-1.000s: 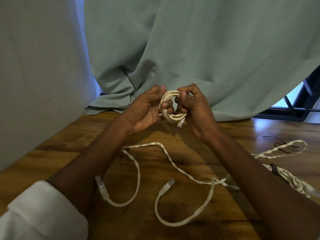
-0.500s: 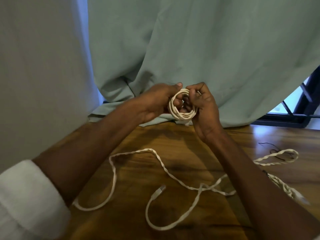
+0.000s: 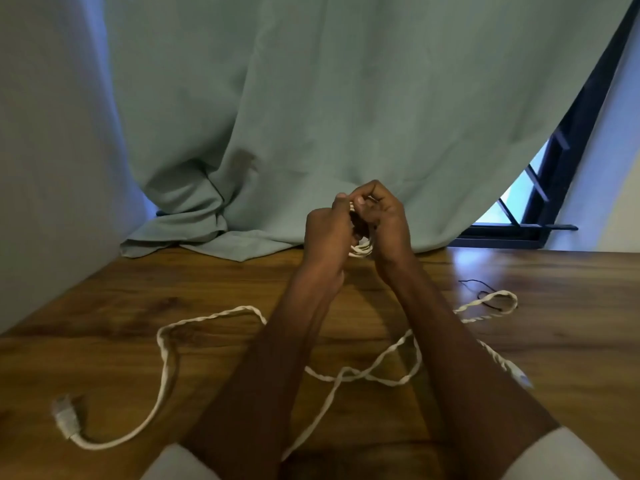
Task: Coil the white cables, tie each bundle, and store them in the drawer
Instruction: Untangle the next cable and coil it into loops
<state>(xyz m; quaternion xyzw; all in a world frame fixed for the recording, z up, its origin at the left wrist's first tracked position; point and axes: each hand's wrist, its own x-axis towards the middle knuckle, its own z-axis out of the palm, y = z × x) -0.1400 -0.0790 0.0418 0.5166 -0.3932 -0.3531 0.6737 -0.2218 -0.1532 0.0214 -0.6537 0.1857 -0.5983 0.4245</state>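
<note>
Between both hands' fingers (image 3: 360, 201), coiled cable (image 3: 362, 250)

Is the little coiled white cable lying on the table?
No, both hands, left hand and right hand, hold the small coiled white cable up above the brown wooden table.

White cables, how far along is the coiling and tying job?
Done: one coil is wound. In hand: left hand and right hand grip it, seemingly tying it. Left: loose cables still sprawl on the table; no drawer shows.
</note>
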